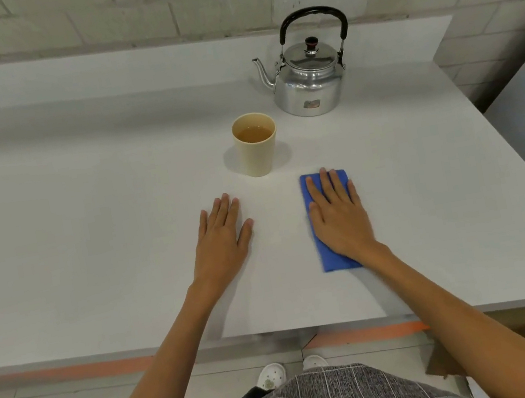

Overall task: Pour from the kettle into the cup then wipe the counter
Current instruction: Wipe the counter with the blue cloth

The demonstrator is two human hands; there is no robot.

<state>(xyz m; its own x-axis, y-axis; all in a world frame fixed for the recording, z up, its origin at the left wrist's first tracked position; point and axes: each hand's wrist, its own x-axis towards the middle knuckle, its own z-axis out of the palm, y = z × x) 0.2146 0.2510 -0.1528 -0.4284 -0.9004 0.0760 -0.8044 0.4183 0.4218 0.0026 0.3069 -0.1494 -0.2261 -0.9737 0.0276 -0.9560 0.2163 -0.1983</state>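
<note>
A shiny metal kettle (307,83) with a black arched handle stands upright at the back right of the white counter (85,228), its spout pointing left. In front of it, a cream cup (257,151) holds brownish liquid. A folded blue cloth (328,257) lies flat on the counter below and right of the cup. My right hand (339,217) rests palm-down on the cloth with fingers spread, covering most of it. My left hand (222,236) lies flat on the bare counter to the left of the cloth, holding nothing.
A grey block wall (118,11) runs behind the counter. The counter's front edge (73,361) is close to my body, and its right edge slants away past the kettle. Below are a tiled floor, orange tape and a cardboard piece (521,339).
</note>
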